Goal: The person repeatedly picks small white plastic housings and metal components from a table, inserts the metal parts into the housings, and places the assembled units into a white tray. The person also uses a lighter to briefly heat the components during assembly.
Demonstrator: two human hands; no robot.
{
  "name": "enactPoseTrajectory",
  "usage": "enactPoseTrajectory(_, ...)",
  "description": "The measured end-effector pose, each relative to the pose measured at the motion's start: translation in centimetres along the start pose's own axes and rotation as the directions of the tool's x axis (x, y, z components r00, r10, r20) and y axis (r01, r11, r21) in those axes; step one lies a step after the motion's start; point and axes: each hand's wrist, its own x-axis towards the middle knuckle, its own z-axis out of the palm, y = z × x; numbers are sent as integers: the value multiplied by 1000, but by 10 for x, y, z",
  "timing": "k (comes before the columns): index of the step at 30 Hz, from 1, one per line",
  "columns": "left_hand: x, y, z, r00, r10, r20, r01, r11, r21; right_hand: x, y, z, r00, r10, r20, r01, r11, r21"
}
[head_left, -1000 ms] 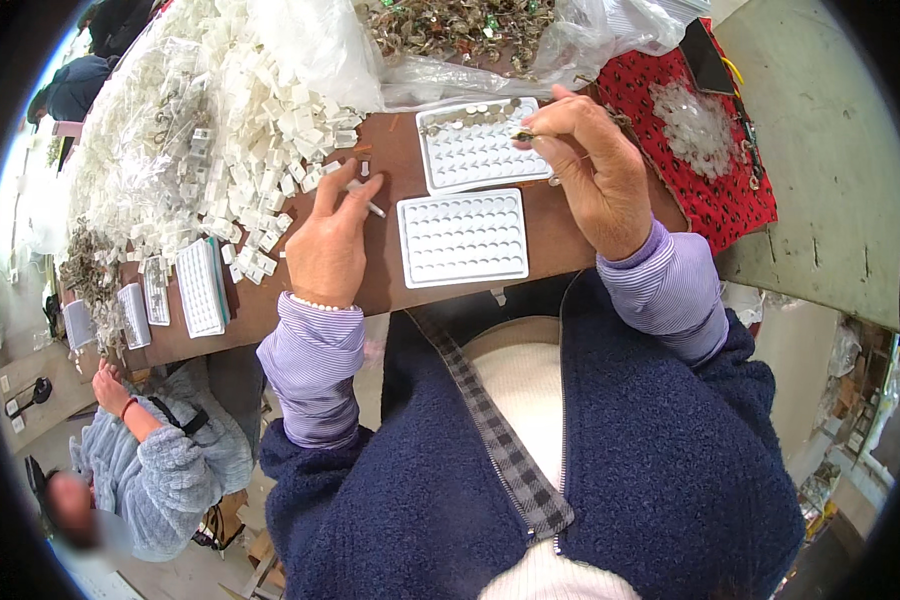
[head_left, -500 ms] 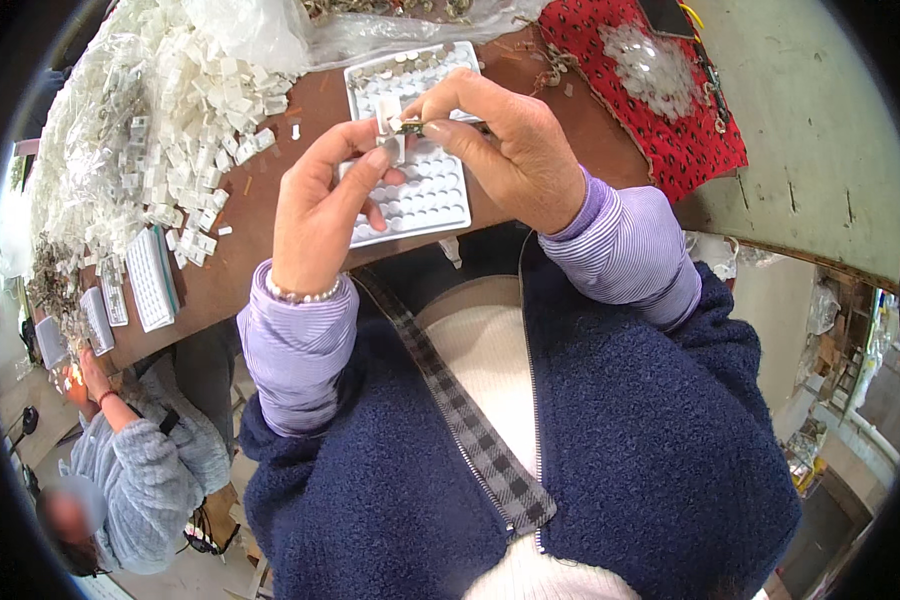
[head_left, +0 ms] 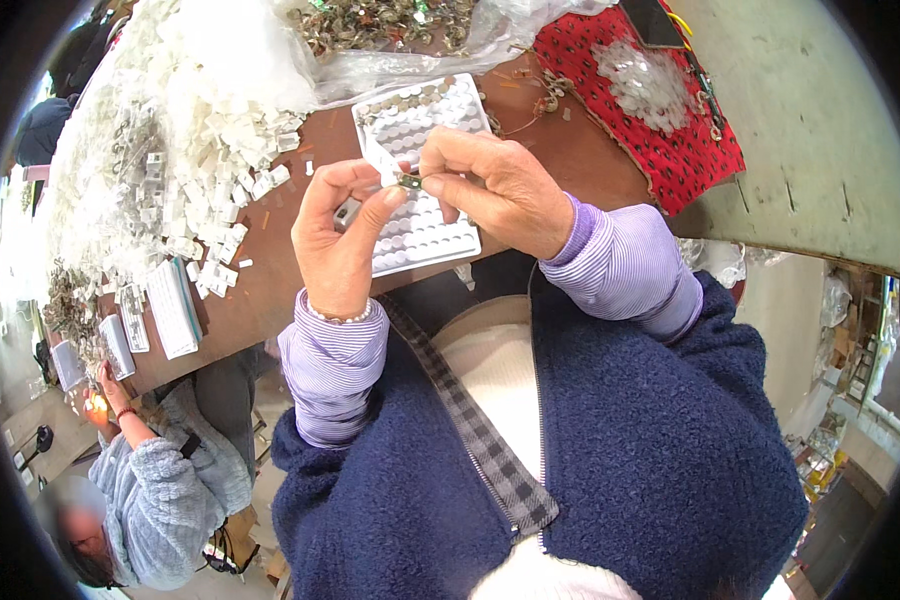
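Observation:
Over a white tray [head_left: 473, 242] with rows of round bumps, my two hands meet at fingertip height. Between thumb and fingers my left hand [head_left: 340, 240] pinches a small white plastic casing [head_left: 381, 160]. A tiny dark green piece, like a circuit board [head_left: 411, 182], is pinched by the thumb and forefinger of my right hand [head_left: 515, 195]. Its inner end touches the casing's lower part; whether it sits inside cannot be made out. Dull round pieces [head_left: 410, 102] lie along the tray's far rows. My fingers hide part of the tray's middle.
A big heap of white casings [head_left: 215, 120] covers the table's left. Clear plastic sheeting [head_left: 370, 82] and small wired parts [head_left: 385, 28] lie beyond the tray. Clear pieces [head_left: 645, 85] rest on a red patterned cloth [head_left: 705, 150]. A co-worker [head_left: 170, 485] sits lower left.
The whole view has shifted, so the table and tray appear lower and further right. In my left fingers the casing is tilted differently, and both hands keep their pinch.

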Motion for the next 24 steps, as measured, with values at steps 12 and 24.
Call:
enactPoseTrajectory(12, 2, -1, -16, 983, 136, 122, -168, 936, 311, 11, -2, 0, 973, -80, 218, 134, 960, -246)
enactPoseTrajectory(24, -12, 17, 15, 990, -123, -63, 123, 992, -7, -3, -1, -1, 914, -399, -75, 277, 750, -601)
